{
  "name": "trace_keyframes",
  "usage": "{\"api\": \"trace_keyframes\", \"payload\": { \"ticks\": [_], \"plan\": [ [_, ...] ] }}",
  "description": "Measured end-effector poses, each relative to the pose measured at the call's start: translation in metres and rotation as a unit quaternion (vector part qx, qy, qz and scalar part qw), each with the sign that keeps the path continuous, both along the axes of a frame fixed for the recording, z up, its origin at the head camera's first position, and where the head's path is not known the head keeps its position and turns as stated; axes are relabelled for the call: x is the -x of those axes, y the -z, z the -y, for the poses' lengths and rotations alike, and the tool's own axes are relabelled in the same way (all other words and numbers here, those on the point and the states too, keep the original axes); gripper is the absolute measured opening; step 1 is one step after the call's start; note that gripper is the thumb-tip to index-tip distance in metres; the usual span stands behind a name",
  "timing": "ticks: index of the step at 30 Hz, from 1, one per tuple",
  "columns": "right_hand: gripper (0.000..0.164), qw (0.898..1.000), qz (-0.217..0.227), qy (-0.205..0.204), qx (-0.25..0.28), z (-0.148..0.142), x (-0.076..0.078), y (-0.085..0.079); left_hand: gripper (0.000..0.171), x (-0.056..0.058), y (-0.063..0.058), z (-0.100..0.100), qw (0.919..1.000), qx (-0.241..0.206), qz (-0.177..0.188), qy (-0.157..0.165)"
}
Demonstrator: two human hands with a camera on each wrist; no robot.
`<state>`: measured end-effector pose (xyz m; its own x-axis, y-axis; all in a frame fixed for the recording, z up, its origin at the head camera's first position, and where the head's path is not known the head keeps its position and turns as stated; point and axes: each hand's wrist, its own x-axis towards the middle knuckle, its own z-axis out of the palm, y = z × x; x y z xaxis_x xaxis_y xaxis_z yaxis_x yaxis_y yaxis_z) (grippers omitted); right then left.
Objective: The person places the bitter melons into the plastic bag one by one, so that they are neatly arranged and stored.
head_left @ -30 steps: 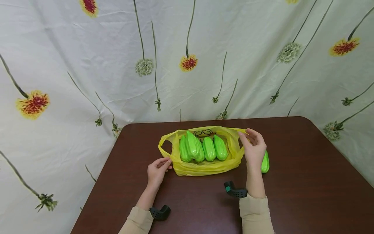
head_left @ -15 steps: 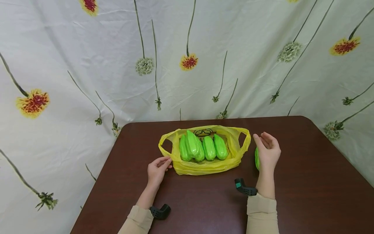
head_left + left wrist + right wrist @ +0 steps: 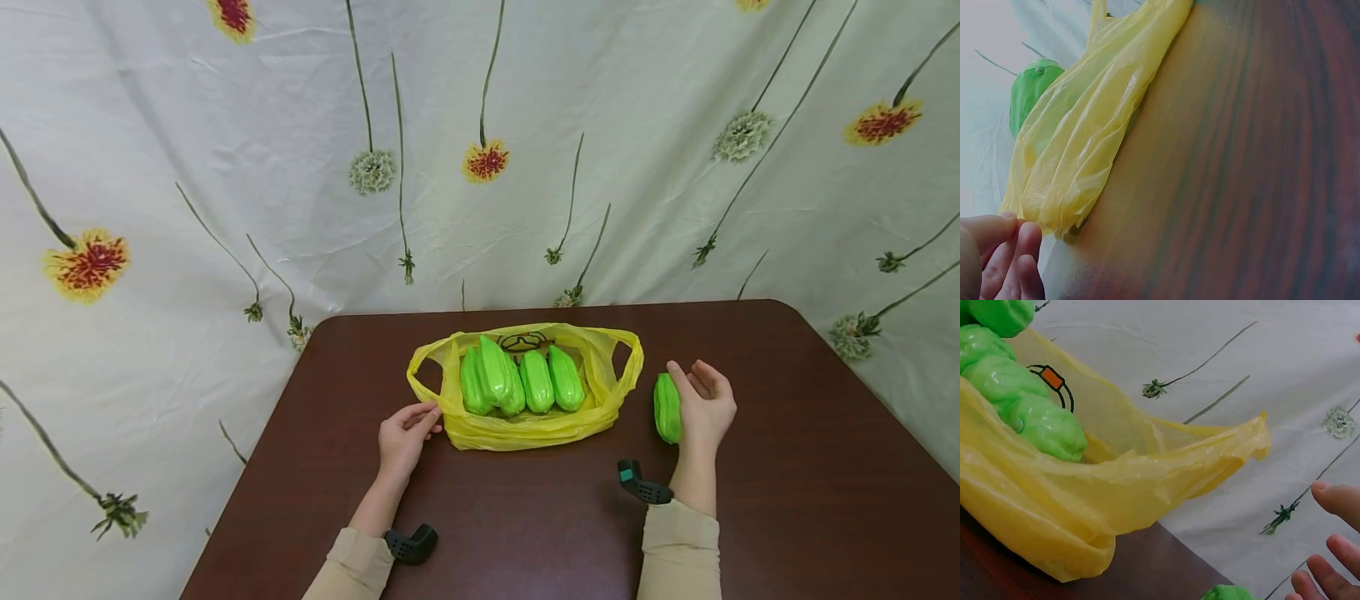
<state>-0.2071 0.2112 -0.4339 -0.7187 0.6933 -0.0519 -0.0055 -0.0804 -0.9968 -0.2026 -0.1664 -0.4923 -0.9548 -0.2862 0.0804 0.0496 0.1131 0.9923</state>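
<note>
A yellow plastic bag (image 3: 525, 435) lies with its mouth spread and handle loops to both sides. Several glossy green ridged gourds (image 3: 536, 382) sit side by side inside it. My left hand (image 3: 403, 437) pinches the bag's near left edge between thumb and fingertips, as the left wrist view also shows at the gathered plastic (image 3: 1079, 169). Right of the bag, one more green gourd (image 3: 666, 410) lies on the table. My right hand (image 3: 707, 408) hovers beside this gourd, overlapping its right edge in the head view; thumb and fingers are spread apart with nothing between them (image 3: 1335, 550).
The dark brown table (image 3: 540, 508) has rounded far corners and ends at a pale flower-print cloth (image 3: 645, 167) hanging behind. A black wrist camera (image 3: 411, 544) sits on the left wrist, and another black camera (image 3: 643, 483) on the right.
The right hand has let go of the bag's right handle and moved right and toward the person, to the loose gourd. The left hand has stayed on the bag's edge.
</note>
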Motion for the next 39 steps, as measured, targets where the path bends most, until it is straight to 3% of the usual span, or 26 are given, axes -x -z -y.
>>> {"api": "trace_keyframes", "payload": {
  "ticks": [6, 22, 31, 39],
  "plan": [
    [0.067, 0.999, 0.031, 0.012, 0.0, -0.004, 0.001, 0.012, 0.019, 0.0, 0.001, 0.0, 1.0, 0.002, 0.002, 0.001],
    [0.055, 0.993, 0.108, 0.018, -0.051, -0.001, 0.007, 0.035, 0.021, 0.0, 0.002, 0.002, 1.0, 0.007, 0.003, 0.001],
    [0.051, 0.993, 0.108, 0.024, -0.046, -0.001, 0.008, 0.035, 0.021, 0.0, 0.004, 0.001, 1.0, 0.008, -0.001, -0.001],
    [0.053, 0.996, 0.076, 0.036, -0.034, 0.001, 0.007, 0.022, 0.02, 0.0, 0.003, 0.001, 1.0, 0.009, -0.004, 0.001]
  ]
}}
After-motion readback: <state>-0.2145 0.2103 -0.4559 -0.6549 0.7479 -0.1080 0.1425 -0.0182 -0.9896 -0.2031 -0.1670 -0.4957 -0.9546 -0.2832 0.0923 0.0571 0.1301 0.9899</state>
